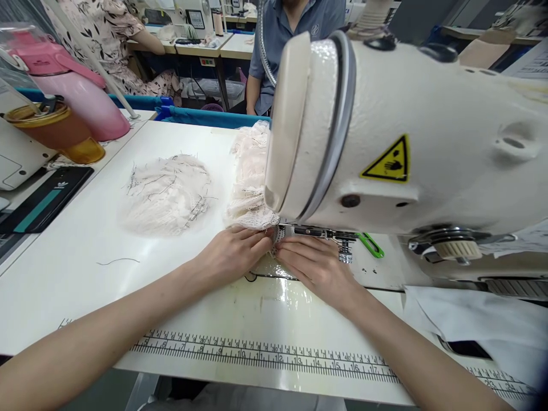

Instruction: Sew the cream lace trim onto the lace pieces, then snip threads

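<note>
Gathered pale lace fabric (250, 188) runs beneath the head of a white sewing machine (411, 114). My left hand (235, 251) presses on the near end of that lace, its fingers bent and closed on the edge beside the presser foot area. From the other side my right hand (314, 265) meets it, fingers pressed together on the same narrow piece of lace. The needle is hidden behind the machine head and my fingers. To the left lies a loose pile of lace pieces (169, 191) with dark thread ends.
Green thread snips (370, 245) lie right of the needle area. A printed ruler (278, 357) follows the table's front edge. White cloth (483, 325) rests at right. A pink bottle (77, 85), an amber cup (60, 131) and a black case (47, 200) stand left. Two people sit beyond.
</note>
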A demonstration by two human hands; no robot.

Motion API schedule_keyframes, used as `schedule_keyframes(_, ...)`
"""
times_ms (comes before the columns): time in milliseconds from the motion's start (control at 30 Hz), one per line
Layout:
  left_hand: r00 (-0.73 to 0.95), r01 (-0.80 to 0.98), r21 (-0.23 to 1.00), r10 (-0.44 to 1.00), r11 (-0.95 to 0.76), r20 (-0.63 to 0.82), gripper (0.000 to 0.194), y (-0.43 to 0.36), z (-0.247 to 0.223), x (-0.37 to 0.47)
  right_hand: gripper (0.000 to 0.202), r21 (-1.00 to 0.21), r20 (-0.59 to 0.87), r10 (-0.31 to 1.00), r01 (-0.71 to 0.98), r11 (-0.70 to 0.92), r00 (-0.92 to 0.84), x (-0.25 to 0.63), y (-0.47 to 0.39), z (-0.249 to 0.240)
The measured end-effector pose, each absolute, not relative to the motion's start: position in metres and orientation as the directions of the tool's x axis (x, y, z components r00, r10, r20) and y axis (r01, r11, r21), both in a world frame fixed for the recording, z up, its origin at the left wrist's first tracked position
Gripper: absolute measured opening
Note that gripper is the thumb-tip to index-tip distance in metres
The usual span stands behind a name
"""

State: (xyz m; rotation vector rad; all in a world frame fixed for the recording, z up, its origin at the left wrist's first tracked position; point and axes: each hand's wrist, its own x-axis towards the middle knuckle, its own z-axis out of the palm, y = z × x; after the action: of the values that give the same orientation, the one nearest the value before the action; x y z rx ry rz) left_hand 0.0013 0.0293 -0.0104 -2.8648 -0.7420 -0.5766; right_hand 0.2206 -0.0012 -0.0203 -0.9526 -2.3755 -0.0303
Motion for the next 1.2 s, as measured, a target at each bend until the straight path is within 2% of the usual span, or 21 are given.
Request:
schedule_keyframes(200, 0.797, 0.517, -0.016, 0.475, -0.856, 0.374, 0.02, 0.03, -0.01, 0.003, 0.023, -0.216, 0.467, 0.669, 0.659, 0.721, -0.578, 0.221, 0.0, -0.021)
schedule_keyframes(467, 0.79, 0.552, -0.073, 0.493, -0.83, 0.366, 0.018, 0.03, -0.012, 0.004, 0.022, -0.243, 0.47, 0.697, 0.679, 0.692, -0.542, 0.225, 0.005, -0.026)
schedule_keyframes(633, 0.793, 0.558, -0.123, 0.484, -0.821, 0.37, 0.024, 0.029, -0.015, 0.003, 0.024, -0.281, 0.468, 0.735, 0.706, 0.65, -0.49, 0.228, 0.004, -0.031)
schedule_keyframes(800, 0.81, 0.541, -0.188, 0.448, -0.82, 0.379, 0.028, 0.029, -0.015, 0.002, 0.019, -0.337, 0.449, 0.773, 0.716, 0.611, -0.448, 0.229, 0.005, -0.031)
schedule_keyframes(1000, 0.806, 0.543, -0.191, 0.443, -0.818, 0.393, 0.027, 0.029, -0.019, 0.001, 0.019, -0.449, 0.446, 0.801, 0.674, 0.586, -0.399, 0.234, 0.01, -0.038)
schedule_keyframes(1100, 0.81, 0.534, -0.184, 0.438, -0.825, 0.389, 0.03, 0.029, -0.02, 0.0, 0.025, -0.465, 0.431, 0.812, 0.674, 0.574, -0.395, 0.239, 0.011, -0.045)
schedule_keyframes(1200, 0.818, 0.526, -0.167, 0.443, -0.834, 0.366, 0.033, 0.029, -0.019, 0.0, 0.033, -0.431, 0.409, 0.823, 0.711, 0.556, -0.395, 0.243, 0.011, -0.051)
